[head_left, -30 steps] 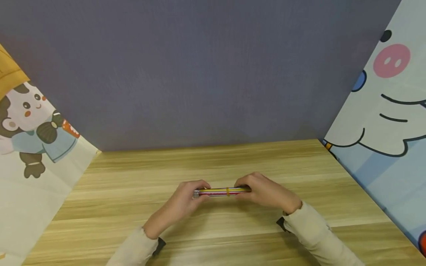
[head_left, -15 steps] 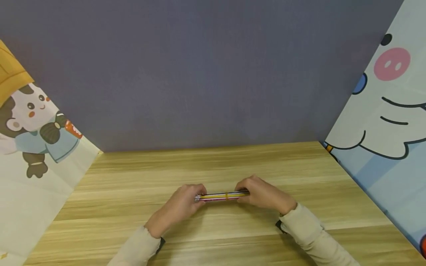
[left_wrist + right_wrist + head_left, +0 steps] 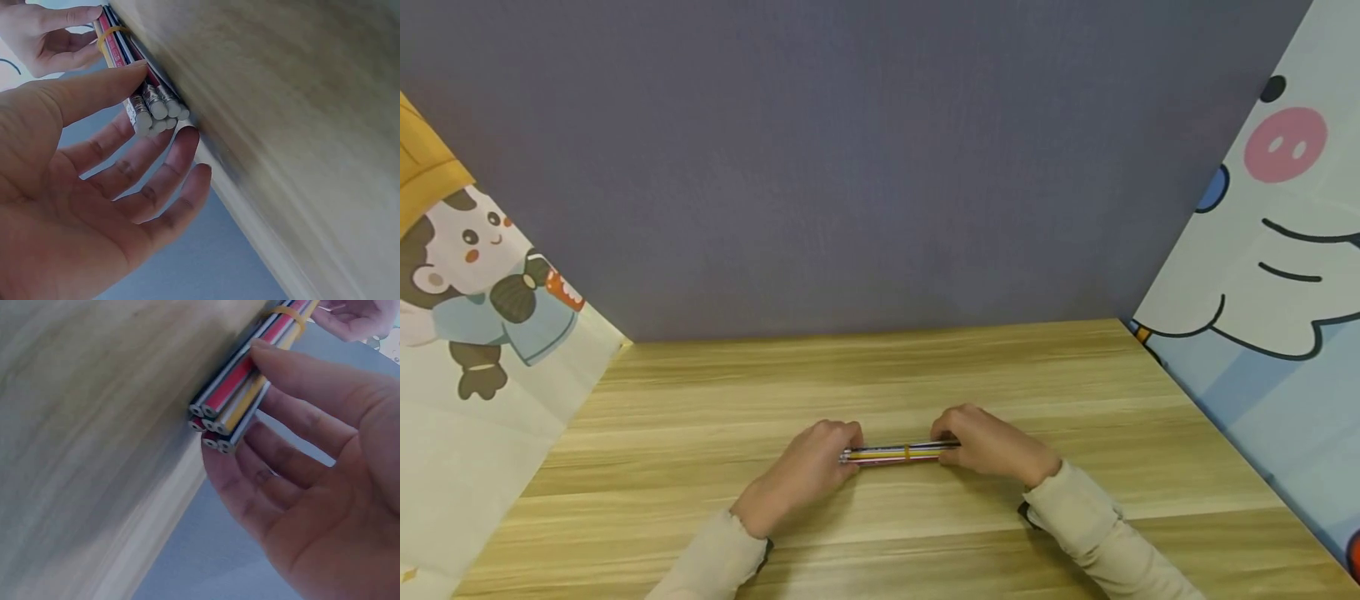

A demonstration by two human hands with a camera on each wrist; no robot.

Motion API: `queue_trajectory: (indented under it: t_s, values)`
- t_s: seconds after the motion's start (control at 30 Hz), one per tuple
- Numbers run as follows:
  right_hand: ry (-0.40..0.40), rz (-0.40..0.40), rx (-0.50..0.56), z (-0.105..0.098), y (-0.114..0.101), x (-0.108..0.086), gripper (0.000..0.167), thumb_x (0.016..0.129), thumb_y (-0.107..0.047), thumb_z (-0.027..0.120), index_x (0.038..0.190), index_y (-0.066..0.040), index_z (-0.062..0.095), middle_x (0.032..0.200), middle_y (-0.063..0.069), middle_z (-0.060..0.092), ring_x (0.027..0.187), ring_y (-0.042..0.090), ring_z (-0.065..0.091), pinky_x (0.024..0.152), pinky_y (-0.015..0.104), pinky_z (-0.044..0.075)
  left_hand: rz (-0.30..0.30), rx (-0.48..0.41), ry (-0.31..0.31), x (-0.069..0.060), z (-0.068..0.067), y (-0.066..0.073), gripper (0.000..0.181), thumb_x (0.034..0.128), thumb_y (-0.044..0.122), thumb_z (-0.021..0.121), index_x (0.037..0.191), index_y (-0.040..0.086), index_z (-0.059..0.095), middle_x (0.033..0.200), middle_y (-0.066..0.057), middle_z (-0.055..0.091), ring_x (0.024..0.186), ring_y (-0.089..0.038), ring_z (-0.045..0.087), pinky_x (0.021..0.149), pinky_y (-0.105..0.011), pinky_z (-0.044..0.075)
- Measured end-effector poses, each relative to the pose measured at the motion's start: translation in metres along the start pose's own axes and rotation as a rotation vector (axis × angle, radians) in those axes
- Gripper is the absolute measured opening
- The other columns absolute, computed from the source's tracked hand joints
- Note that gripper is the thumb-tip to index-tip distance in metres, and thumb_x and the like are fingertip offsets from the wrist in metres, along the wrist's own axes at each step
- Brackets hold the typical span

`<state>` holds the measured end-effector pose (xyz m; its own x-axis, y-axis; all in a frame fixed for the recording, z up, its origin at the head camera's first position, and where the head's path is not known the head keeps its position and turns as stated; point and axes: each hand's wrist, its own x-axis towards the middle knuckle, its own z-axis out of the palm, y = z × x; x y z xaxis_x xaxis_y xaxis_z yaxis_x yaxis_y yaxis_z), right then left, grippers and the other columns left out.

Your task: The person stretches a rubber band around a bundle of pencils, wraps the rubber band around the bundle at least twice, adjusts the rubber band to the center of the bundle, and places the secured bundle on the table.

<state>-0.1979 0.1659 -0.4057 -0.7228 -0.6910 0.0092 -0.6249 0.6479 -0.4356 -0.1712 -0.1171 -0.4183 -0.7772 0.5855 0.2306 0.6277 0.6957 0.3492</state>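
A bundle of striped pencils [image 3: 887, 455], bound by a yellow rubber band [image 3: 907, 452], lies crosswise between both hands, on or just above the table. My left hand [image 3: 814, 463] pinches its left end, thumb on the near side and fingers on the far side. White eraser tips [image 3: 159, 111] in silver ferrules show there in the left wrist view. With thumb and fingers my right hand [image 3: 992, 446] grips the other end. The flat, unsharpened ends [image 3: 211, 427] of red, yellow and dark striped pencils face the right wrist camera.
A wood-grain table [image 3: 880, 533] lies under the hands. Behind it rises a grey panel [image 3: 880, 167]. Side panels carry cartoon prints, a figure in blue [image 3: 505, 300] on the left and a pig snout [image 3: 1285, 145] on the right.
Both hands have brought the pencil bundle down and slightly nearer to me, toward the table. The bundle has turned a little about its length, and both grips stay on its ends.
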Motion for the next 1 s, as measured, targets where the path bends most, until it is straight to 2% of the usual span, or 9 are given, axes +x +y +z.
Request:
queue_trajectory:
  t_s: [0.2, 0.47, 0.57, 0.7, 0.8, 0.87, 1.0]
  values:
    - [0.005, 0.021, -0.044, -0.003, 0.001, -0.003, 0.014, 0.085, -0.01, 0.08, 0.097, -0.01, 0.074, 0.097, 0.0, 0.069, 0.087, 0.013, 0.063, 0.07, 0.028, 0.055, -0.013, 0.043, 0.002, -0.001, 0.0, 0.001, 0.023, 0.077, 0.007, 0.084, 0.094, 0.008, 0.069, 0.088, -0.004, 0.069, 0.082, -0.019, 0.065, 0.07, -0.032, 0.057]
    - [-0.023, 0.052, -0.058, -0.008, -0.001, -0.008, 0.018, 0.083, -0.011, 0.081, 0.099, -0.008, 0.073, 0.101, 0.003, 0.067, 0.09, 0.018, 0.063, 0.072, 0.031, 0.056, -0.018, 0.064, -0.024, -0.001, -0.003, 0.004, 0.025, 0.076, 0.008, 0.085, 0.096, 0.007, 0.069, 0.088, -0.004, 0.068, 0.08, -0.018, 0.063, 0.067, -0.03, 0.055]
    - [-0.043, 0.057, -0.027, -0.01, -0.001, -0.009, 0.016, 0.082, -0.011, 0.082, 0.094, -0.01, 0.072, 0.094, 0.0, 0.065, 0.081, 0.013, 0.059, 0.066, 0.028, 0.052, -0.012, 0.086, -0.031, 0.0, -0.003, 0.003, 0.026, 0.0761, 0.01, 0.085, 0.096, 0.008, 0.069, 0.087, -0.003, 0.067, 0.078, -0.016, 0.062, 0.065, -0.028, 0.053]
    - [-0.06, 0.053, 0.005, -0.013, -0.003, -0.008, 0.016, 0.082, -0.013, 0.082, 0.084, -0.013, 0.066, 0.077, -0.004, 0.058, 0.067, 0.006, 0.046, 0.057, 0.025, 0.041, -0.007, 0.094, -0.045, -0.001, -0.005, 0.003, 0.027, 0.0771, 0.012, 0.084, 0.099, 0.008, 0.069, 0.085, -0.002, 0.066, 0.075, -0.014, 0.06, 0.062, -0.025, 0.051]
    - [-0.067, 0.057, 0.003, -0.016, -0.005, -0.008, 0.018, 0.083, -0.015, 0.082, 0.082, -0.015, 0.064, 0.074, -0.005, 0.055, 0.065, 0.006, 0.044, 0.056, 0.025, 0.038, -0.005, 0.09, -0.057, -0.001, -0.006, 0.005, 0.028, 0.0786, 0.013, 0.084, 0.102, 0.007, 0.069, 0.087, -0.003, 0.066, 0.075, -0.014, 0.06, 0.062, -0.025, 0.051]
    - [-0.074, 0.077, 0.007, -0.018, -0.007, -0.008, 0.015, 0.084, -0.016, 0.081, 0.086, -0.015, 0.066, 0.079, -0.005, 0.058, 0.068, 0.007, 0.048, 0.058, 0.026, 0.041, -0.001, 0.088, -0.062, -0.002, -0.008, 0.007, 0.029, 0.0799, 0.014, 0.084, 0.104, 0.007, 0.068, 0.089, -0.004, 0.067, 0.077, -0.014, 0.061, 0.063, -0.025, 0.051]
    - [-0.066, 0.14, 0.005, -0.025, -0.013, -0.009, 0.023, 0.085, -0.018, 0.08, 0.103, -0.008, 0.07, 0.102, 0.001, 0.067, 0.091, 0.018, 0.062, 0.074, 0.034, 0.053, 0.023, 0.098, -0.04, -0.002, -0.013, 0.013, 0.035, 0.0851, 0.022, 0.08, 0.113, 0.007, 0.066, 0.099, -0.006, 0.068, 0.086, -0.019, 0.063, 0.07, -0.032, 0.054]
